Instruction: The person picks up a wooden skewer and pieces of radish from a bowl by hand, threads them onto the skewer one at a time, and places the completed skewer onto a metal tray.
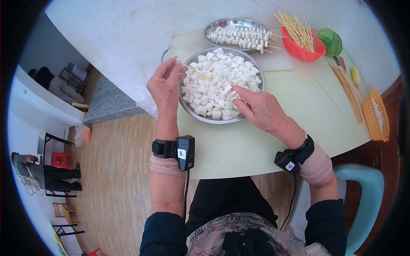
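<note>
A round metal bowl point(259, 68) full of white cut chunks point(220, 70) stands on the table before me. At its left rim my left hand point(165, 83) is closed, the fingertips pinching a thin wooden skewer point(197, 72) that slants down over the chunks. A small pale bit shows at those fingertips. Over the bowl's right side my right hand point(262, 109) is closed, thumb and forefinger together on a white chunk point(226, 90); its other fingers are partly hidden.
Behind the bowl, an oval metal dish point(209, 26) holds several loaded skewers point(241, 37) on a white board point(279, 64). To the right are a red basket point(299, 53) of sticks, a cabbage point(329, 42), loose skewers point(348, 91), a corn cob point(355, 76) and a yellow basket point(376, 115).
</note>
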`<state>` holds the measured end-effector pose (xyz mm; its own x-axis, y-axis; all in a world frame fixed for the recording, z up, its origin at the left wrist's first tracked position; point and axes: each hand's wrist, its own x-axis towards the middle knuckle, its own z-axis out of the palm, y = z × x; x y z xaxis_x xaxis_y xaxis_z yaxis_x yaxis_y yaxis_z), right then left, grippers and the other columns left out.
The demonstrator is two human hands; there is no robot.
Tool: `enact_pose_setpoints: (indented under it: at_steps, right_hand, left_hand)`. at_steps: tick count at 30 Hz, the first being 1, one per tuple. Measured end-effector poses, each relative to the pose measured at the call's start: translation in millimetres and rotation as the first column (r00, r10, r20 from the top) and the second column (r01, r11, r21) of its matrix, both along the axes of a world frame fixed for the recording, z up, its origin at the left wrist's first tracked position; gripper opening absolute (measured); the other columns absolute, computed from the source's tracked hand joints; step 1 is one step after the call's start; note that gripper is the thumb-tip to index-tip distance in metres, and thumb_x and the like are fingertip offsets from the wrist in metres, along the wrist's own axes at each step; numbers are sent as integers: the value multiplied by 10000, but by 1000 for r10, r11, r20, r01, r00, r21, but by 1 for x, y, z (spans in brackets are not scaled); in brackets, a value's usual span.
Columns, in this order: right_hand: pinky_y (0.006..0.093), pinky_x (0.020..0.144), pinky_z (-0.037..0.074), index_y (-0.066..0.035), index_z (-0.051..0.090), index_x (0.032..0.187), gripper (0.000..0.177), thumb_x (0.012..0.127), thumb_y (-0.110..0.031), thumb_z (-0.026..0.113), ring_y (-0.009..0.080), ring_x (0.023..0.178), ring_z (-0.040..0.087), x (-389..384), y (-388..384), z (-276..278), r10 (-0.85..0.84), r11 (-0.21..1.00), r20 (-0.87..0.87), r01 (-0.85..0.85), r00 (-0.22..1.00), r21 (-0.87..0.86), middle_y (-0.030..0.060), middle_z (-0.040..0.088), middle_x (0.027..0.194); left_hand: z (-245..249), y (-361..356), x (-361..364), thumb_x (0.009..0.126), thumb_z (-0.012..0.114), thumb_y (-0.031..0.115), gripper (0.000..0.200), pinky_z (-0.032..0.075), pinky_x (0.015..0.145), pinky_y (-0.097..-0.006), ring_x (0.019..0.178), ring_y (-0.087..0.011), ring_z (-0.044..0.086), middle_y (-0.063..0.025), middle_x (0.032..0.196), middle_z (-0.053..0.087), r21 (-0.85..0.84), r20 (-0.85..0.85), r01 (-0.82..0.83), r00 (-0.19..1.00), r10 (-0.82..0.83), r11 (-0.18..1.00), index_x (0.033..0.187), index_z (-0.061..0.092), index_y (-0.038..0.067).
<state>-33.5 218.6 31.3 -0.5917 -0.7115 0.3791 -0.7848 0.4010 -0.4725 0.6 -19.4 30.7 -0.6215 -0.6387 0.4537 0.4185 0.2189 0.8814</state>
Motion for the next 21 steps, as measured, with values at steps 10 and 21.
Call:
enact_pose_setpoints:
  at_steps: [10,21]
  right_hand:
    - [440,579,487,-70,570,1149,310,891,-239,539,352,623,612,-2,0,-2,4,1000,-11,-4,1000,-25,186,611,656]
    - [431,573,487,-68,577,1137,296,886,-220,545,346,610,612,-2,-1,-4,0,998,-4,0,1000,-58,181,610,652]
  left_hand:
    - [0,2,0,850,614,12,208,552,653,-239,797,-159,662,-93,913,649,-226,33,-64,997,74,972,1052,639,-35]
    - [0,5,-1,850,615,2,208,549,682,-245,787,-154,661,-87,890,657,-180,25,-16,999,21,983,1053,633,-39]
